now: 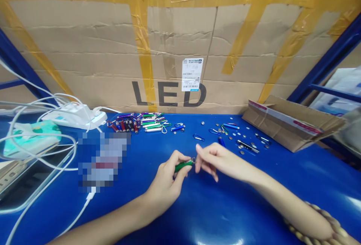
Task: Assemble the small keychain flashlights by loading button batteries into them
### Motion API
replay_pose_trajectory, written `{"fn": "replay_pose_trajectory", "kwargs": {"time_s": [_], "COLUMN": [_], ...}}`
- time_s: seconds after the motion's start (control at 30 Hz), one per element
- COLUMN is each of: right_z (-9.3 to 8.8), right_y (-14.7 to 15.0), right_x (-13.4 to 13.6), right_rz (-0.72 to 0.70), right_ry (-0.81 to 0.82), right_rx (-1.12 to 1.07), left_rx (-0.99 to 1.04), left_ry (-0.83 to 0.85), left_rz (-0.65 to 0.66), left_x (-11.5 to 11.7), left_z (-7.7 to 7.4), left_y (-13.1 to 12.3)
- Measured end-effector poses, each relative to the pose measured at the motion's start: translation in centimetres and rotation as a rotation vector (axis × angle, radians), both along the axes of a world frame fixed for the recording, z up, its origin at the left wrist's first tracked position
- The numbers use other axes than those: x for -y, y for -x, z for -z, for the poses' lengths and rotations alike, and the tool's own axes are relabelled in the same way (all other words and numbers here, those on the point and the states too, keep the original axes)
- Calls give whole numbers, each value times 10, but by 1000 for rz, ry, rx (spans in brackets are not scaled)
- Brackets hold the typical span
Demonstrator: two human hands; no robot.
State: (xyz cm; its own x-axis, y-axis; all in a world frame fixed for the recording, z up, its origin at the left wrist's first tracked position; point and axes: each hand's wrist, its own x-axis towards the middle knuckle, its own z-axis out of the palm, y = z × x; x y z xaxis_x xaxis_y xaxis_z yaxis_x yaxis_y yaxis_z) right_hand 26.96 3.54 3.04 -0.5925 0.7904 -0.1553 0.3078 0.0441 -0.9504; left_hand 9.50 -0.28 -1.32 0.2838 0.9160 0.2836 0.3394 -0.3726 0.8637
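Observation:
My left hand is closed round a small green flashlight, thumb and fingers pinching its sides. At the flashlight's right end a small metal ring sticks out. Just beside that end is my right hand, its fingers apart and nothing visible between them. Behind the right hand, partly hidden by it, lies a dark blue tube. A blue carabiner clip rests on the table a little farther back.
Finished-looking coloured flashlights lie piled at the back. Button cells, clips and a black tube are scattered at right, near an open cardboard box. Left stand a power strip, white cables, a tissue pack and a blurred-out phone.

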Motion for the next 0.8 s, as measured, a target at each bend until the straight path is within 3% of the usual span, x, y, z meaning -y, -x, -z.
{"fn": "replay_pose_trajectory", "kwargs": {"time_s": [0.17,0.27,0.33,0.43,0.53,0.63,0.8], "right_z": [-14,-10,-2,15,30,38,36], "right_y": [-35,-59,-73,-90,-100,-104,-101], "right_x": [-28,-47,-60,-75,-85,-88,-87], "right_rz": [491,775,761,531,411,385,457], "right_ry": [-571,-882,-924,-909,-883,-851,-771], "right_rx": [270,615,748,847,885,915,950], "left_rx": [50,106,141,162,167,170,173], "left_ry": [134,190,233,269,273,272,234], "left_rz": [-41,-77,-75,-50,-33,-30,-48], "left_x": [-1,-3,-3,-2,1,3,2], "left_z": [-8,-10,-10,-8,-7,-7,-7], "left_y": [-1,0,0,-2,-4,-4,-2]}}
